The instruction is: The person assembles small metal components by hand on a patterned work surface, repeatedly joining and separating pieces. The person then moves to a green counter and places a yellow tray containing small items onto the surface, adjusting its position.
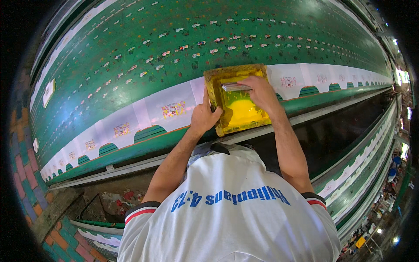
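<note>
A yellow-stained screen printing frame (235, 71) lies over a row of white cut pieces (148, 106) near the long green table's front edge. Inside it, a pool of bright yellow ink (243, 114) spreads across the lower half of the mesh. My right hand (262, 92) is closed around a squeegee (235, 87), which rests in the upper part of the frame. Along the frame's left side, my left hand (203, 117) grips the rim, its index finger stretched upward and its thumb over the edge. Colourful printed motifs (173, 110) show on pieces left of the frame; fainter pinkish ones (288, 82) lie to the right.
The green table (174, 41) carries rows of small printed marks. A metal rail (323, 106) runs along its near edge. Another table with white pieces (358, 170) stands behind me on the right. Coloured paving (26, 170) covers the floor at far left.
</note>
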Demonstrator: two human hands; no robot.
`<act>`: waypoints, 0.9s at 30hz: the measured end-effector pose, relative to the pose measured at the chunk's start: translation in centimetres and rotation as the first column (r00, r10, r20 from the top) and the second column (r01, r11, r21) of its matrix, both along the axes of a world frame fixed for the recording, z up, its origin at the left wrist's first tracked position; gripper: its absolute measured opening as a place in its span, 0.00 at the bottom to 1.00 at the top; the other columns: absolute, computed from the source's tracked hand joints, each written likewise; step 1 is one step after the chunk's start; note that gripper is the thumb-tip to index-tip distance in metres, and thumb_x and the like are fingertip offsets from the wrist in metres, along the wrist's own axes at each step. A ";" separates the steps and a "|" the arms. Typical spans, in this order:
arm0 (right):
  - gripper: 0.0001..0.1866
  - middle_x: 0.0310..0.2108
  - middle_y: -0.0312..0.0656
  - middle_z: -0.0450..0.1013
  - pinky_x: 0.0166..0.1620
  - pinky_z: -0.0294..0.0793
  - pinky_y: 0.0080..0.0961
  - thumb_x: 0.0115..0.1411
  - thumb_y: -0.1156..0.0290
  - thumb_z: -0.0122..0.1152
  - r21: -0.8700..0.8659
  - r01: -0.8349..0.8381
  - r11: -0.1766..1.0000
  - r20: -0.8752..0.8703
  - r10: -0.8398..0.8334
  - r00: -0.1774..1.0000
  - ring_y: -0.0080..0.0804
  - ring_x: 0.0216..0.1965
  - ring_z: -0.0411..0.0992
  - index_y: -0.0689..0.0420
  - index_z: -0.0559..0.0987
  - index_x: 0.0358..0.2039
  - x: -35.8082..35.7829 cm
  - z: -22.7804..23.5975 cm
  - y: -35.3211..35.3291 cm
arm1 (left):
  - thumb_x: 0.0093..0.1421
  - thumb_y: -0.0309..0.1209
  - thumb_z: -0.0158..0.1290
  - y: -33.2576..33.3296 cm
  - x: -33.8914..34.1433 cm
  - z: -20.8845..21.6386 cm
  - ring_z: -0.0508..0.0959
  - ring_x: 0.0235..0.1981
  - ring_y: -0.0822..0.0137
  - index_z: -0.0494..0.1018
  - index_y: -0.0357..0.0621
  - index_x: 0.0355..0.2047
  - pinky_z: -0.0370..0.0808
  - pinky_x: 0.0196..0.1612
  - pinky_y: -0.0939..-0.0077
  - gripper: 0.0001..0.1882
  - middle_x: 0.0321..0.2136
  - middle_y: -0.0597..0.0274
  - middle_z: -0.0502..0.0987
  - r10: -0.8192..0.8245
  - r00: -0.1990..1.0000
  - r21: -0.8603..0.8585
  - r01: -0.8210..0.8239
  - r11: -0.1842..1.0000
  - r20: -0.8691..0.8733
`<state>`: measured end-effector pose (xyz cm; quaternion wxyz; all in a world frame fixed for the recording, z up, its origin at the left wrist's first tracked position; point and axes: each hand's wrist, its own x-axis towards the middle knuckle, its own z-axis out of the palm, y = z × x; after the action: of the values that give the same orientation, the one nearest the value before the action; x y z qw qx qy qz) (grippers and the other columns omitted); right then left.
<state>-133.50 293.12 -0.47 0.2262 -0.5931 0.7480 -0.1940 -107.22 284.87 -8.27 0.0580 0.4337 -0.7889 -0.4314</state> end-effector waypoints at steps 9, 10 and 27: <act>0.27 0.55 0.43 0.85 0.63 0.81 0.44 0.57 0.86 0.59 -0.093 0.027 0.995 -0.013 -0.029 1.000 0.49 0.59 0.80 0.54 0.90 0.56 4.8 0.0 9.2 | 0.64 0.44 0.64 0.1 -0.2 0.6 0.87 0.31 0.30 0.41 0.35 0.85 0.84 0.38 0.36 0.60 0.27 0.34 0.86 0.007 0.999 -0.008 -0.006 1.000 0.043; 0.26 0.54 0.42 0.85 0.62 0.82 0.44 0.58 0.84 0.60 -0.123 0.026 0.992 -0.043 -0.031 0.999 0.48 0.59 0.80 0.54 0.90 0.55 5.1 0.0 9.5 | 0.64 0.44 0.64 0.1 -0.2 0.7 0.87 0.31 0.30 0.41 0.35 0.85 0.84 0.38 0.36 0.60 0.27 0.35 0.86 0.010 0.999 0.004 -0.010 1.000 0.038; 0.25 0.54 0.37 0.84 0.65 0.79 0.43 0.59 0.81 0.64 -0.244 -0.017 0.970 -0.094 -0.006 0.996 0.44 0.59 0.79 0.53 0.90 0.56 -11.6 -0.1 16.3 | 0.66 0.38 0.65 6.1 -15.7 0.4 0.85 0.23 0.41 0.36 0.32 0.85 0.82 0.29 0.47 0.61 0.22 0.44 0.84 -0.066 0.994 -0.138 0.053 0.989 -0.093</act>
<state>-145.11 309.45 -0.56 0.1165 -0.6271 0.7265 -0.2558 -122.92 291.02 -7.85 0.1126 0.3835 -0.8253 -0.3990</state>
